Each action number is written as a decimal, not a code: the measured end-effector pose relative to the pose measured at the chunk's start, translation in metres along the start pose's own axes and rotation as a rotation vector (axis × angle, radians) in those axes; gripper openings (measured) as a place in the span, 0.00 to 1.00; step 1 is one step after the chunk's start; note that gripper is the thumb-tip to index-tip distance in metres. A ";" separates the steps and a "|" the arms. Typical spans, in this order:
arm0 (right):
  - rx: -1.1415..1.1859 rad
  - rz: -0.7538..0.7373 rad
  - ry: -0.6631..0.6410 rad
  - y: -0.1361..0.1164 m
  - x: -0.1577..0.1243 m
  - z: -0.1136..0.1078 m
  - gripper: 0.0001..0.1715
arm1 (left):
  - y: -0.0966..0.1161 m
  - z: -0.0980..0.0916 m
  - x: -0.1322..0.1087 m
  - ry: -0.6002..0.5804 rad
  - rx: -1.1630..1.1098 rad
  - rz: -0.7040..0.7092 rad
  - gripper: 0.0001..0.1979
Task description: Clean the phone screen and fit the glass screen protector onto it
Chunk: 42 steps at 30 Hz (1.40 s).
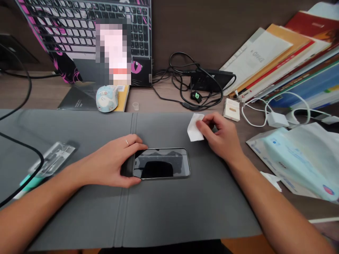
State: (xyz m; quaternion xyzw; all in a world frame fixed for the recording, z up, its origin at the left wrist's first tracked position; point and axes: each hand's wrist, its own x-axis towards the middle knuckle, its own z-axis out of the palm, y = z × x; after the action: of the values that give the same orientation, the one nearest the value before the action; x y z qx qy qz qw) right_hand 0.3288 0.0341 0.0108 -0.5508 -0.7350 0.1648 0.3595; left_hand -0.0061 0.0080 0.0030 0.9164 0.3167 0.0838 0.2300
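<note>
A dark smartphone (162, 163) lies screen-up and lengthwise on a grey desk mat (164, 211). My left hand (113, 162) grips its left end, thumb on the near edge and fingers over the far edge. My right hand (221, 135) is just beyond and to the right of the phone, its thumb and fingers pinched on a small white wipe (195, 127) that hangs above the mat.
A laptop with a pink keyboard (84, 24) stands at the back left, a patterned mouse (106, 98) before it. Tangled black cables and a charger (203, 84) lie behind the mat. Stacked folders (286, 56), white cables (275, 118) and plastic packets (299, 158) fill the right. A clear package (53, 158) rests at left.
</note>
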 end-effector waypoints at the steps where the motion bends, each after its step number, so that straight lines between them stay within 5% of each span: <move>1: -0.002 0.012 0.016 0.000 0.000 0.000 0.07 | 0.000 0.000 0.000 0.003 -0.001 0.007 0.34; 10: -0.106 -0.132 0.281 0.000 -0.003 -0.004 0.04 | 0.002 -0.004 0.004 0.014 0.126 0.087 0.31; 18: -0.213 -0.311 0.183 0.001 0.005 -0.001 0.04 | 0.005 -0.010 0.006 -0.021 0.183 0.093 0.30; 27: -0.269 -0.420 -0.130 0.005 0.006 0.008 0.12 | 0.004 -0.008 0.006 -0.009 0.203 0.110 0.31; 33: -0.253 -0.440 -0.037 0.002 0.007 0.005 0.11 | 0.002 -0.008 0.005 -0.013 0.232 0.115 0.32; 42: -0.364 -0.468 -0.190 0.011 0.006 0.007 0.16 | 0.002 -0.009 0.003 -0.006 0.237 0.118 0.32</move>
State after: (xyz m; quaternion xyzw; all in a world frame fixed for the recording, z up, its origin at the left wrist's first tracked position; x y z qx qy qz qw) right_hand 0.3302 0.0446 0.0014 -0.4040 -0.8896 -0.0060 0.2130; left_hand -0.0055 0.0122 0.0117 0.9545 0.2692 0.0564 0.1156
